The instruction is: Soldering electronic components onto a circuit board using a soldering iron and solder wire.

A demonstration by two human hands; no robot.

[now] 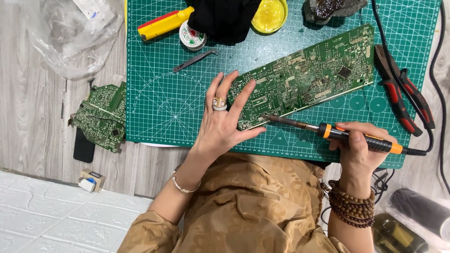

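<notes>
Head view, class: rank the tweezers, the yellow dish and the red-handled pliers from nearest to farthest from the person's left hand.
From the left hand, pressed flat on the long circuit board:
1. Tweezers, lying on the green mat just up and to the left of the fingertips.
2. Yellow dish, at the mat's top edge, beside the black cloth.
3. Red-handled pliers, far over at the mat's right edge.

The bench [33,117] is pale grey wood grain, and a green cutting mat [159,98] covers most of it. Left of the mat lie a crumpled clear plastic bag [70,37], a small green circuit board [101,115] (one edge overlaps the mat, and it partly covers a black flat object [83,149]) and, nearer the front edge, a small boxy part [91,180]. A black cable [440,117] runs down the bench right of the mat.
</notes>
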